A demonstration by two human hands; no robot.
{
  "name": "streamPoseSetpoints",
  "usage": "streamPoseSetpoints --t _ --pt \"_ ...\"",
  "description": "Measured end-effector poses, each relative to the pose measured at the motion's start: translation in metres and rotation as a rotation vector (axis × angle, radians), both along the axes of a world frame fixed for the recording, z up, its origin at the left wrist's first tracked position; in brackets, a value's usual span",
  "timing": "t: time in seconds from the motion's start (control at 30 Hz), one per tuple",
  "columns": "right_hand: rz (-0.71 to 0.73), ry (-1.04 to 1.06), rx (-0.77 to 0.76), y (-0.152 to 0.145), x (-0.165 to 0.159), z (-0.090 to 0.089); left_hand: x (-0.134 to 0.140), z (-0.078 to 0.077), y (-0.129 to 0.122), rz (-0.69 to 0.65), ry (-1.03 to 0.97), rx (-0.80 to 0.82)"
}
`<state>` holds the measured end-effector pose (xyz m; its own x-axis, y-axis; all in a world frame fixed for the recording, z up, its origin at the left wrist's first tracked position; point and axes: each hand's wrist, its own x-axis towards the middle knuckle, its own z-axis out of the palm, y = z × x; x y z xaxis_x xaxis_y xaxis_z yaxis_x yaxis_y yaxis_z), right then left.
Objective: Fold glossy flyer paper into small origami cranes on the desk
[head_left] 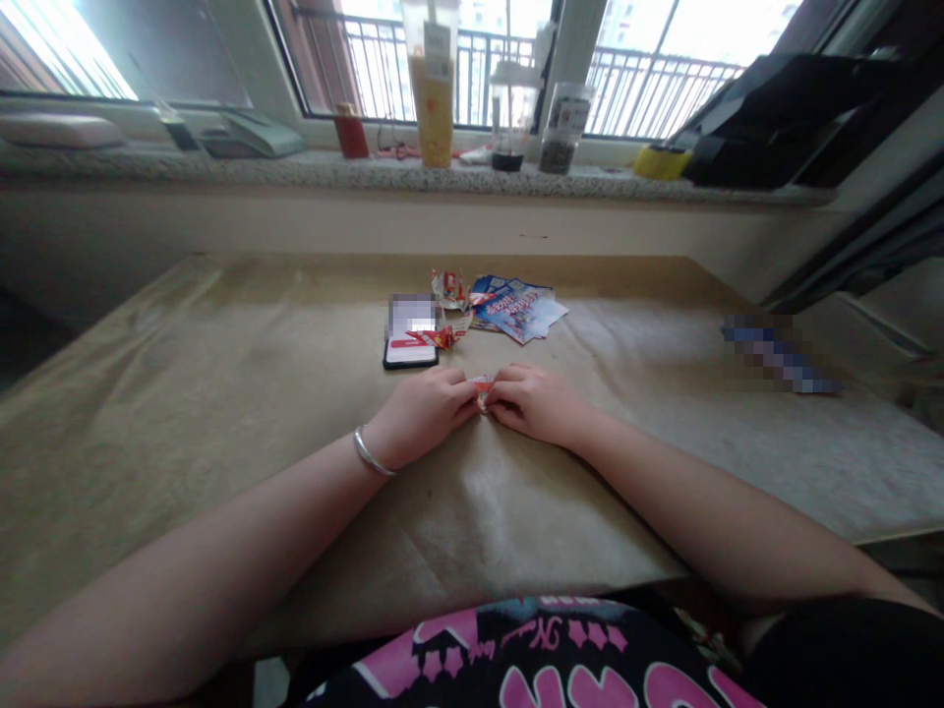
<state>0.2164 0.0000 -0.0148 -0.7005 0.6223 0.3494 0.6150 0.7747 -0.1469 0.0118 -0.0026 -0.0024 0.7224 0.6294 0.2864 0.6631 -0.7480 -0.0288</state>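
Observation:
Both my hands meet at the middle of the table (295, 413), pinching a small red-and-white printed paper piece (483, 386) between them. My left hand (428, 408), with a silver bangle (371, 452) at its wrist, has its fingers closed on the left side of the piece. On the right side, the fingers of my right hand (535, 401) are closed on it too. Most of the piece is hidden by my fingertips. Just beyond my left hand lies a phone (411, 334) with its screen lit. A crumpled red-and-yellow paper strip (437, 337) overlaps the phone's right edge.
Farther back sit another crumpled red-and-white paper (449, 288) and a fan of blue printed sheets (520, 310). A blurred blue item (782, 356) lies at the right. On the windowsill (295, 175) stand a tall yellow-filled container (434, 108), cups and a red container (351, 133).

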Motion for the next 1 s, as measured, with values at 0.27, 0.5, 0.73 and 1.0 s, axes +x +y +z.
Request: streamPoseSetpoints --t 0.27,0.5,0.73,1.0 --pt "-0.049 0.041 -0.047 -0.0007 -0.0019 0.0019 0.0003 0.0024 -0.0004 0.008 0.002 -0.012" --pt "-0.104 0.08 -0.09 -0.0011 -0.0048 -0.0011 0.0016 0.0026 -0.0017 0.009 -0.003 0.009" --pt "-0.073 0.098 -0.131 0.0002 -0.0064 0.0001 -0.0035 0.0031 0.002 -0.05 0.008 -0.042" --pt "-0.08 0.133 -0.259 0.004 -0.0002 0.0035 -0.0082 0.0012 0.004 -0.127 -0.022 -0.041"
